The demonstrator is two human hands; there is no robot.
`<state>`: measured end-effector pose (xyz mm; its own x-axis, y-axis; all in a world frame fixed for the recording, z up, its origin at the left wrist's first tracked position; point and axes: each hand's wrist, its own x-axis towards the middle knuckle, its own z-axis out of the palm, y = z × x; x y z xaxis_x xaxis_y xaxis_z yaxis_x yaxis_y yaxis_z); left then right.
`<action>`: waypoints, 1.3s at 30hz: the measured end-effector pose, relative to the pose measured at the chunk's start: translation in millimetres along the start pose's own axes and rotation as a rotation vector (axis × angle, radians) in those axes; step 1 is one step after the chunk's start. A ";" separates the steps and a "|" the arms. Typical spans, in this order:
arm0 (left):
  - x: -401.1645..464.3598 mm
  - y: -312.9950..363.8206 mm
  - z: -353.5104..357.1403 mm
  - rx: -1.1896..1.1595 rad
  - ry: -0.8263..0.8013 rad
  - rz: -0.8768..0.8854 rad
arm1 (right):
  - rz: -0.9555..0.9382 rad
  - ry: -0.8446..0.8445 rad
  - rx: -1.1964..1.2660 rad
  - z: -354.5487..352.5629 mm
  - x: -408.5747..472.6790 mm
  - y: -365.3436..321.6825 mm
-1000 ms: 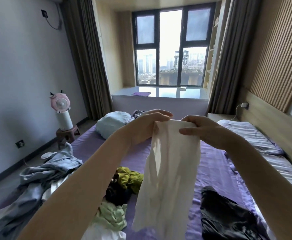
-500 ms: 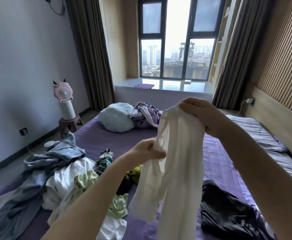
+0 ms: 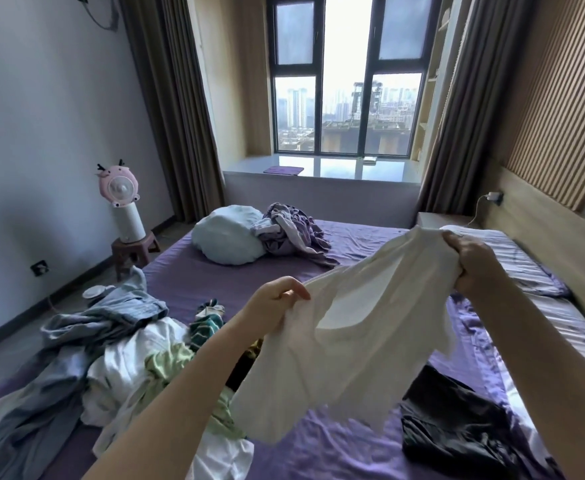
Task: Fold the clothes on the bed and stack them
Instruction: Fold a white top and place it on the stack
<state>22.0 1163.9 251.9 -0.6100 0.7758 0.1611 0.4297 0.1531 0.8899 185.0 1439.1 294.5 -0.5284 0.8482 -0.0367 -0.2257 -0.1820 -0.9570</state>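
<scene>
Garment: thin white fabric top (image 3: 346,344), held spread in the air above the purple-sheeted bed (image 3: 319,448).
Left hand (image 3: 277,303): fingers curled, lower edge pinched.
Right hand (image 3: 474,265): fist closed on bunched upper edge.
Unfolded pile (image 3: 86,358): left, apparently mixed garments.

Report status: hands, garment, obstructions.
Left hand and right hand grip thin white fabric garment, held above purple bed. Unfolded. Nothing obstructing.

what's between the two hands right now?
Head view: only the white garment, stretched in the air from the left hand to the right hand. Both grip its upper edge; nothing else sits between them.
</scene>
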 end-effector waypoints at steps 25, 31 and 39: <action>-7.2 -7.6 -33.0 -0.203 0.428 0.042 | -0.394 -0.114 -0.492 -9.6 -38.2 10.4; -7.0 -13.0 -44.7 0.205 0.412 0.082 | -0.543 0.003 -0.906 -16.9 -72.2 5.5; -29.8 -6.0 -62.4 0.473 0.354 0.186 | -0.528 0.099 -1.076 -16.8 -143.2 12.7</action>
<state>-3.9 1101.6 268.4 -0.6457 0.5778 0.4992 0.7491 0.3525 0.5609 271.6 1323.7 282.8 -0.5005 0.7365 0.4551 0.4289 0.6676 -0.6086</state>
